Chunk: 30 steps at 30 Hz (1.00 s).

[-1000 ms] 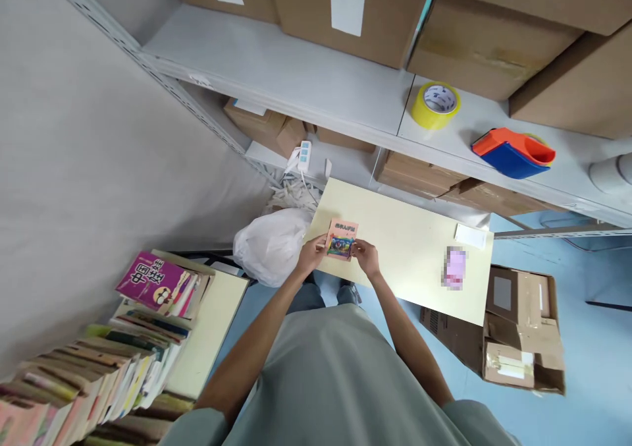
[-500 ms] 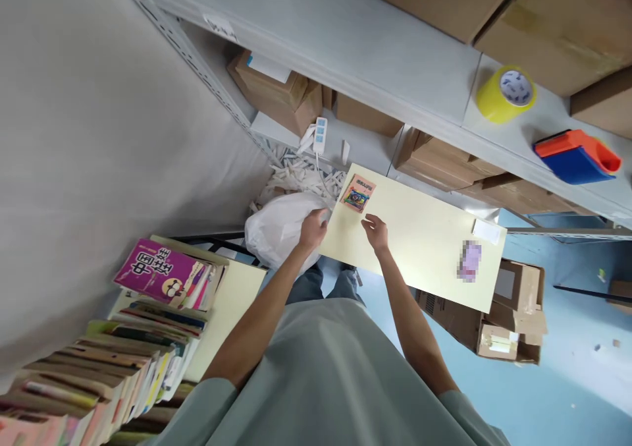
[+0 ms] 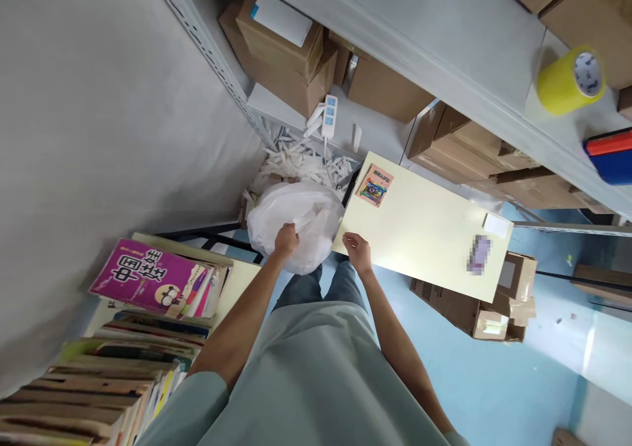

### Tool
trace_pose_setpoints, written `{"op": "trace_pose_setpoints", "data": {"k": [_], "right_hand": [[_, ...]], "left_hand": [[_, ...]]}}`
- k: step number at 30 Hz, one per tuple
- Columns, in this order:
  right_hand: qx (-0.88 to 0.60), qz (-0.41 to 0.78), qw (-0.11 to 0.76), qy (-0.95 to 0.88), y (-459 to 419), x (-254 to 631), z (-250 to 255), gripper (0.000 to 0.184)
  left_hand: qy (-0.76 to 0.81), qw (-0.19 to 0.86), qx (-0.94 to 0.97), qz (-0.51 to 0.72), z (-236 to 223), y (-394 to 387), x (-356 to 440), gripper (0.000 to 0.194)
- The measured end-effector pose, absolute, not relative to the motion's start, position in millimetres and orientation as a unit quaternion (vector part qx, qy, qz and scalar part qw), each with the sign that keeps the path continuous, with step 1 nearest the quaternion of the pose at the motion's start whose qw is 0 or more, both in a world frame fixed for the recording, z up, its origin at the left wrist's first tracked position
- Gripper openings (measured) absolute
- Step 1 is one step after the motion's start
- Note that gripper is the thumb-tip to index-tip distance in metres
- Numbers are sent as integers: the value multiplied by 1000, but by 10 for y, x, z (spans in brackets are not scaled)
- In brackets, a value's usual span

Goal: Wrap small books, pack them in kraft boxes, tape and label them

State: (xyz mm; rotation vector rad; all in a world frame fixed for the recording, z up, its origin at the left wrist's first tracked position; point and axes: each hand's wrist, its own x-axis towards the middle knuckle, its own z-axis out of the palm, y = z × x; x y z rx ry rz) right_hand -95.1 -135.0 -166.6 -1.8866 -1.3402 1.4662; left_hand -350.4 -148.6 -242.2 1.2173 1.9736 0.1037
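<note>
My left hand is over the white plastic bag, its fingers closed on the thin plastic, which creases beside them. My right hand hovers at the near left corner of the cream tabletop. Its fingers are curled in toward the thumb; whether anything small lies between them cannot be made out. Past that hand, near the tabletop's far left corner, lies a small orange-pink book with a colourful picture on its cover.
White paper strips are heaped behind the bag. A power strip and cardboard boxes sit on the shelving. Yellow tape is on the upper shelf. Books crowd the left side; a purple blurred item lies on the tabletop's right.
My left hand has moved left and nearer, from beside the tabletop edge onto the bag, and closed on it. My right hand has drawn back toward the tabletop's near left corner. The view has shifted.
</note>
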Motion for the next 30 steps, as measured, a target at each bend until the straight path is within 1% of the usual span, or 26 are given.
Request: {"op": "trace_pose_setpoints", "data": {"k": [4, 7, 10, 12, 14, 16, 18, 19, 20, 21, 23, 25, 26, 29, 30], "right_hand": [[-671, 525, 192, -488, -1349, -1010, -1628, 28], [-666, 524, 187, -497, -1337, -1063, -1598, 27], [-650, 534, 190, -506, -1320, -1141, -1580, 27], [-633, 550, 196, -508, -1307, -1210, -1581, 31], [-620, 564, 205, -506, -1288, -1292, -1593, 41], [-611, 572, 214, -503, -1262, -1379, -1607, 60], [-603, 583, 218, -499, -1230, -1457, -1609, 81], [-597, 590, 218, -498, -1212, -1487, -1603, 87], [-590, 598, 216, -498, -1195, -1510, -1591, 90], [-582, 605, 213, -500, -1178, -1524, -1574, 87], [-568, 615, 208, -506, -1147, -1525, -1522, 73], [-560, 621, 221, -502, -1117, -1494, -1443, 64], [-556, 623, 237, -496, -1101, -1468, -1391, 65], [-536, 627, 300, -479, -1050, -1336, -1160, 77], [-527, 625, 319, -480, -1036, -1274, -1056, 77]], "left_hand": [[779, 396, 483, 55, -2379, -1474, -3493, 36], [780, 390, 482, 82, -2232, -1489, -3523, 26], [781, 393, 449, 183, -2006, -1532, -3589, 17], [768, 408, 414, 269, -1821, -1585, -3643, 16], [739, 436, 388, 338, -1623, -1653, -3701, 27], [700, 478, 369, 380, -1423, -1723, -3760, 48], [665, 528, 355, 391, -1239, -1781, -3816, 64], [652, 550, 347, 389, -1158, -1802, -3841, 68], [643, 567, 341, 386, -1084, -1816, -3861, 71], [637, 578, 335, 385, -1018, -1823, -3876, 73], [632, 585, 331, 386, -903, -1817, -3889, 75], [628, 579, 347, 386, -790, -1787, -3872, 71], [626, 570, 365, 387, -728, -1766, -3852, 65], [617, 517, 453, 384, -519, -1693, -3742, 40], [614, 493, 485, 380, -448, -1669, -3690, 33]]}}
